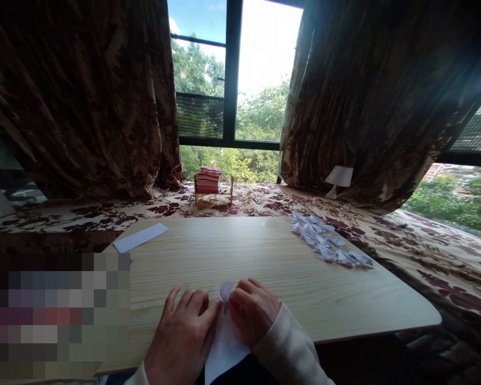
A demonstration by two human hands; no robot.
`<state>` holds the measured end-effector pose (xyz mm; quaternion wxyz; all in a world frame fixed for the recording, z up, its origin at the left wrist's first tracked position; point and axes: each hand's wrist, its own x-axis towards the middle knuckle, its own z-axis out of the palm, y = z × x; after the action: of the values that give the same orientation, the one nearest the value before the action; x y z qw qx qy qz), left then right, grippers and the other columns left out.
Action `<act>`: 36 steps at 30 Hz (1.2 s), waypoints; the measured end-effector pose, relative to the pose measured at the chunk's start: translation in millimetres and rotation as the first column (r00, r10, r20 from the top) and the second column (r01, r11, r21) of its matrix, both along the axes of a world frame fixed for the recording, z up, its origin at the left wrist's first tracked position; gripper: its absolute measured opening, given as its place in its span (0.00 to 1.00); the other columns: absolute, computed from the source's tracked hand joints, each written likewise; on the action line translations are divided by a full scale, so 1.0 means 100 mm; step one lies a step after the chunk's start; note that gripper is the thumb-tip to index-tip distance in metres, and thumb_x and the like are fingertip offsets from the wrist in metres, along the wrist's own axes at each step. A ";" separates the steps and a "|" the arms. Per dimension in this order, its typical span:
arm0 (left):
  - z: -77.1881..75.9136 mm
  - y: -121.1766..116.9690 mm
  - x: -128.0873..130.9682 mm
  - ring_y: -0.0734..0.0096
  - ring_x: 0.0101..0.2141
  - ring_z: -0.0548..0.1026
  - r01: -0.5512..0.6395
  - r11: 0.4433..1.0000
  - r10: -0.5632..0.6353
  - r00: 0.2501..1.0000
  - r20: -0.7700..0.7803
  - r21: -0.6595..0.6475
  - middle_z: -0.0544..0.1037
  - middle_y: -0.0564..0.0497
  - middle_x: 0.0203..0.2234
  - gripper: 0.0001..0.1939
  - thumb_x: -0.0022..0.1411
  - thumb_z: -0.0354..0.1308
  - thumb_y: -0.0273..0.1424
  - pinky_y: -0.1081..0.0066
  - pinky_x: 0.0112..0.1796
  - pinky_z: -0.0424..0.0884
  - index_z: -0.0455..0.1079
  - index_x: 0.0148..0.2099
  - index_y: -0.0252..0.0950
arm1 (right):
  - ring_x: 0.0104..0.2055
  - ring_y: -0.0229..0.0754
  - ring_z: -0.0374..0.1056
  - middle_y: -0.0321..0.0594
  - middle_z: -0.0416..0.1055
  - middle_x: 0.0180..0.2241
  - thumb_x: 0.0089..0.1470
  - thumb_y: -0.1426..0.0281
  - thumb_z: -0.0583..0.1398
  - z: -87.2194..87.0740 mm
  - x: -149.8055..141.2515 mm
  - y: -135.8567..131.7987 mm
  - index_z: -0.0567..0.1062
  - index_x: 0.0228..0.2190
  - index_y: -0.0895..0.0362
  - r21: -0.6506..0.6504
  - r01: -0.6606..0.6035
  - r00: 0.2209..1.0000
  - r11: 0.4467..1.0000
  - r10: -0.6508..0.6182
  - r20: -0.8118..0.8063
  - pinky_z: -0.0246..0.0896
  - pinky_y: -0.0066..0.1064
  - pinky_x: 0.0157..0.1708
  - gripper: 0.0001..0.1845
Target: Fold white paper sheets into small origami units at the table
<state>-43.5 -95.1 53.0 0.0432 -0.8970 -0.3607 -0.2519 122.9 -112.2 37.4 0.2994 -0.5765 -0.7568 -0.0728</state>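
A white sheet of paper [225, 355] lies at the table's near edge, its top end curled over between my two hands. My left hand [184, 331] rests on its left side, the thumb pressed against the paper and the other fingers bent on the tabletop. My right hand [254, 310] is closed at the curled top end, fingers pinching the paper's right edge. The lower end of the sheet hangs past the table edge. Part of the fold is hidden behind my fingers.
Several small folded white paper pieces [324, 240] lie on the wooden table [208, 251] at the back right. A flat white paper strip [141, 238] sits at the back left. Beyond are a small rack with striped cloths [208, 180] and a lamp [339, 176]. The lower left is pixelated.
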 end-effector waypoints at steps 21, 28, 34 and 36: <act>-0.03 -0.02 -0.05 0.63 0.40 0.67 0.001 0.996 -0.001 1.000 0.004 -0.092 0.71 0.51 0.37 0.10 0.57 0.47 0.26 0.48 0.49 0.53 0.68 0.37 0.42 | 0.30 0.37 0.56 0.36 0.63 0.26 0.38 0.83 0.57 0.04 0.00 -0.16 0.69 0.21 0.56 -0.070 -0.102 0.995 0.992 0.102 0.000 0.51 0.28 0.29 0.10; -0.07 -0.04 -0.12 0.64 0.41 0.68 0.022 1.000 -0.022 0.999 -0.038 -0.010 0.71 0.50 0.38 0.11 0.59 0.46 0.27 0.51 0.48 0.56 0.65 0.43 0.42 | 0.30 0.38 0.56 0.36 0.62 0.26 0.38 0.81 0.56 0.01 0.02 -0.13 0.70 0.22 0.55 -0.066 -0.125 0.992 0.990 0.124 -0.013 0.51 0.29 0.30 0.10; -0.14 -0.07 -0.12 0.62 0.42 0.68 0.003 0.995 0.000 1.000 -0.023 0.099 0.71 0.49 0.40 0.13 0.55 0.50 0.28 0.53 0.47 0.58 0.65 0.44 0.41 | 0.30 0.37 0.57 0.34 0.62 0.26 0.37 0.82 0.56 0.01 0.01 -0.12 0.71 0.24 0.52 -0.063 -0.111 0.994 0.992 0.111 0.001 0.50 0.28 0.30 0.13; -0.13 -0.06 -0.14 0.62 0.42 0.68 0.003 0.995 0.004 0.997 -0.071 0.101 0.72 0.49 0.40 0.13 0.56 0.50 0.30 0.56 0.47 0.60 0.65 0.45 0.41 | 0.30 0.37 0.56 0.34 0.62 0.26 0.37 0.82 0.57 0.02 0.01 -0.13 0.72 0.24 0.51 -0.064 -0.105 0.994 0.992 0.106 0.016 0.50 0.28 0.29 0.13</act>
<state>-57.3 -101.3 40.3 0.1013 -0.9019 -0.3461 -0.2378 124.2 -125.2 39.8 0.2771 -0.5442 -0.7909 -0.0387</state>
